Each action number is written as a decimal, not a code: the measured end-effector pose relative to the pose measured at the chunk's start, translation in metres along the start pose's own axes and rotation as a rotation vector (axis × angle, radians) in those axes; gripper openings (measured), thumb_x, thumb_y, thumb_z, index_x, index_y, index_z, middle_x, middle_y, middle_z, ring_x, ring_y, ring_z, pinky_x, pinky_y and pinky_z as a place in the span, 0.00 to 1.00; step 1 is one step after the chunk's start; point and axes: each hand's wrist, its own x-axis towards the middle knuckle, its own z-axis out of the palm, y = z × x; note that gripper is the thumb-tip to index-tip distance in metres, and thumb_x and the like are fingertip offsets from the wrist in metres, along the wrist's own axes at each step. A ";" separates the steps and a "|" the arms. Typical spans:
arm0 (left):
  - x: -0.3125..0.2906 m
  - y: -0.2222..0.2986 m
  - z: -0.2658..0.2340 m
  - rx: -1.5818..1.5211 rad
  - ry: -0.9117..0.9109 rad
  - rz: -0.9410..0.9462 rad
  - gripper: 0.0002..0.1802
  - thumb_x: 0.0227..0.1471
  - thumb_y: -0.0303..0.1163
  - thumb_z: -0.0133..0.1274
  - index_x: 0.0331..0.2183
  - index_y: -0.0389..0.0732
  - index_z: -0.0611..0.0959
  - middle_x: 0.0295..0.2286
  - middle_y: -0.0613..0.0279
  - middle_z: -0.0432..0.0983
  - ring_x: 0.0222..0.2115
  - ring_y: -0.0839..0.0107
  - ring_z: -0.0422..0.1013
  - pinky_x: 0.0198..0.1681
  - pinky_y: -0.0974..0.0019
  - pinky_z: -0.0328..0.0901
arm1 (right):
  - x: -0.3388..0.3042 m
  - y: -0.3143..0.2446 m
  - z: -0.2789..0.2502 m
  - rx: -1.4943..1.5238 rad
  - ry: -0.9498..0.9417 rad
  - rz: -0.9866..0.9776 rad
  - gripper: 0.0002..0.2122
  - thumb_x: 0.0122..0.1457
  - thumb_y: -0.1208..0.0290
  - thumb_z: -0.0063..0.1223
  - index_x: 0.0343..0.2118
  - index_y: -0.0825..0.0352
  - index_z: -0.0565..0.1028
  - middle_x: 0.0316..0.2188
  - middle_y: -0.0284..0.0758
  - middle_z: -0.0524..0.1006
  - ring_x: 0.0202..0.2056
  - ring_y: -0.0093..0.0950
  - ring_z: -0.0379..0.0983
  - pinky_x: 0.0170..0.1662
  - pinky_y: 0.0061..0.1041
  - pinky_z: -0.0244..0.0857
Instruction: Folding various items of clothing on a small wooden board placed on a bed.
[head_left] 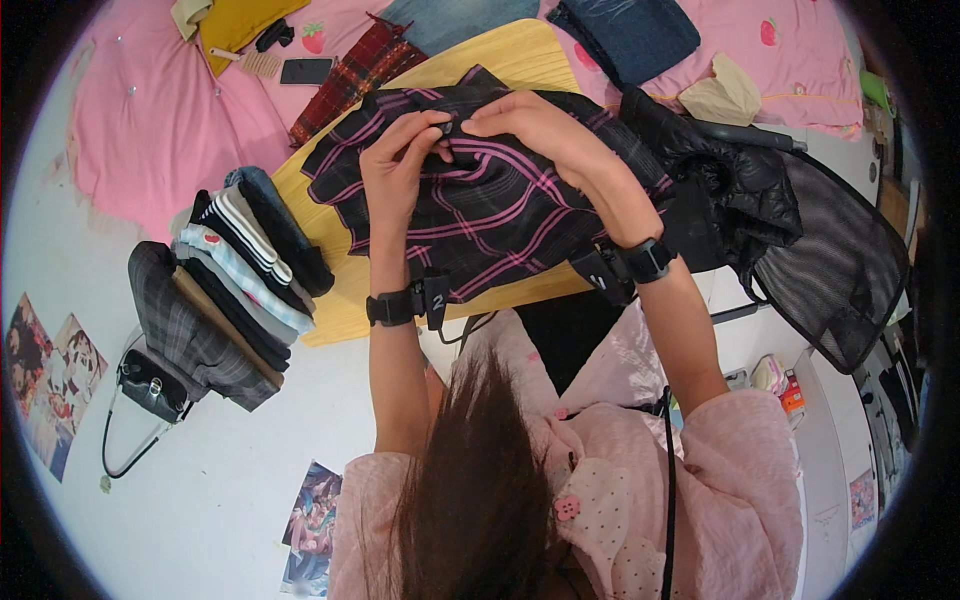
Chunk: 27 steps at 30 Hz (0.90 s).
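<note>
A black plaid garment (470, 215) with pink-purple lines lies spread and rumpled across the yellow wooden table (335, 305); its exact kind is hard to make out. At its far edge, my left hand (392, 165) has thumb and fingers pinched on the cloth, next to a small dark piece (445, 129) that may be a fastener. Close by on the right, my right hand (525, 130) reaches across the garment with its fingers pinched on the same edge. The fingertips of both hands nearly meet. Each wrist wears a black strap.
Folded clothes (235, 275) stand in a row at the table's left, beside a black handbag (152, 385). Folded jeans (635, 40), a red plaid cloth (350, 80) and a phone (306, 72) lie on the pink bedding (160, 130). A black puffer jacket (735, 180) hangs over a mesh chair (840, 250).
</note>
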 end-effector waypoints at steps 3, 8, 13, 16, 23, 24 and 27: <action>0.003 -0.003 0.001 -0.015 -0.042 0.028 0.09 0.51 0.19 0.50 0.35 0.31 0.80 0.30 0.60 0.73 0.24 0.76 0.70 0.29 0.77 0.65 | 0.006 0.004 0.000 0.003 0.006 -0.029 0.10 0.53 0.66 0.55 0.31 0.68 0.79 0.28 0.30 0.78 0.30 0.16 0.71 0.36 0.15 0.63; 0.001 -0.010 -0.006 -0.010 -0.036 -0.010 0.09 0.50 0.19 0.50 0.35 0.31 0.81 0.32 0.61 0.73 0.23 0.77 0.70 0.28 0.77 0.64 | 0.013 0.012 0.003 -0.056 -0.009 -0.041 0.10 0.56 0.66 0.52 0.32 0.69 0.79 0.28 0.28 0.77 0.31 0.14 0.68 0.37 0.14 0.60; 0.002 -0.014 -0.012 -0.013 -0.060 -0.037 0.09 0.50 0.19 0.50 0.35 0.32 0.81 0.32 0.62 0.73 0.23 0.78 0.69 0.28 0.78 0.64 | 0.017 0.020 0.005 -0.056 -0.038 -0.139 0.11 0.56 0.67 0.51 0.30 0.72 0.78 0.23 0.25 0.74 0.27 0.13 0.63 0.33 0.16 0.59; -0.001 -0.010 -0.012 0.020 -0.074 -0.073 0.09 0.50 0.20 0.51 0.36 0.33 0.81 0.33 0.62 0.72 0.23 0.78 0.68 0.28 0.79 0.63 | 0.023 0.031 0.000 -0.131 -0.078 -0.190 0.12 0.58 0.66 0.50 0.28 0.72 0.76 0.20 0.23 0.70 0.25 0.12 0.59 0.30 0.15 0.57; -0.005 -0.014 -0.006 0.036 -0.078 -0.060 0.10 0.49 0.21 0.52 0.37 0.35 0.81 0.38 0.64 0.69 0.28 0.81 0.67 0.29 0.79 0.63 | 0.018 0.035 -0.004 -0.142 -0.136 -0.227 0.12 0.61 0.66 0.46 0.35 0.72 0.73 0.27 0.21 0.69 0.30 0.11 0.59 0.36 0.13 0.58; -0.004 -0.012 -0.006 0.065 -0.094 -0.067 0.11 0.49 0.21 0.52 0.38 0.36 0.82 0.41 0.63 0.68 0.31 0.80 0.67 0.33 0.77 0.64 | 0.014 0.031 -0.002 -0.151 -0.141 -0.229 0.12 0.61 0.66 0.46 0.35 0.72 0.73 0.27 0.21 0.69 0.30 0.11 0.59 0.36 0.13 0.58; -0.006 -0.004 -0.004 0.185 -0.065 -0.003 0.16 0.50 0.21 0.51 0.43 0.38 0.79 0.45 0.60 0.67 0.36 0.77 0.69 0.39 0.75 0.64 | 0.008 0.021 -0.001 -0.150 -0.015 -0.230 0.11 0.60 0.66 0.47 0.34 0.72 0.72 0.26 0.23 0.69 0.30 0.13 0.60 0.35 0.13 0.57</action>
